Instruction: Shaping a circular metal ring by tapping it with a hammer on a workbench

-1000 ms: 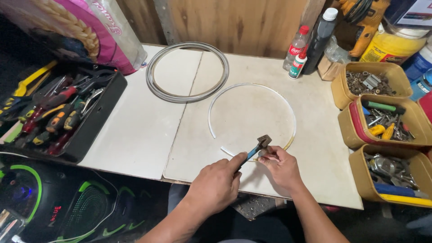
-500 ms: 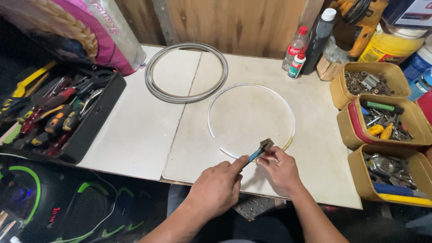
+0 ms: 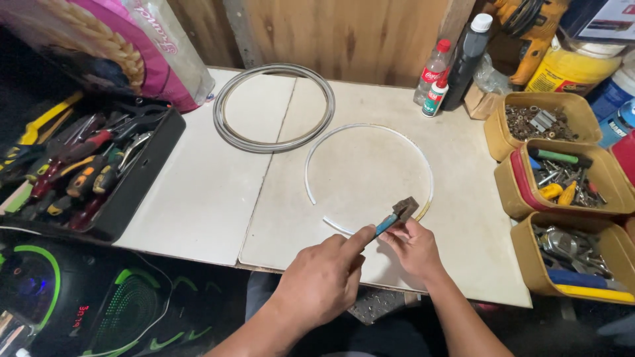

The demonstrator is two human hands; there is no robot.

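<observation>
My left hand (image 3: 323,277) grips the blue handles of a pair of pliers (image 3: 395,217), whose grey jaws rest over the near right part of a thin white cable loop (image 3: 309,165) lying open on the table. Right beside the jaws, my right hand (image 3: 415,247) pinches the cable end with its fingertips. A coil of grey cable (image 3: 272,140) lies flat on the pale tabletop (image 3: 198,192) farther back, apart from both hands.
A black tray of screwdrivers and pliers (image 3: 86,172) stands at the left edge. Three tan tubs of screws and small tools (image 3: 562,178) line the right side. Bottles (image 3: 436,79) stand at the back, a pink bag (image 3: 99,46) at the back left.
The pliers and both hands have shifted slightly along the white loop's near right part; the grip is the same.
</observation>
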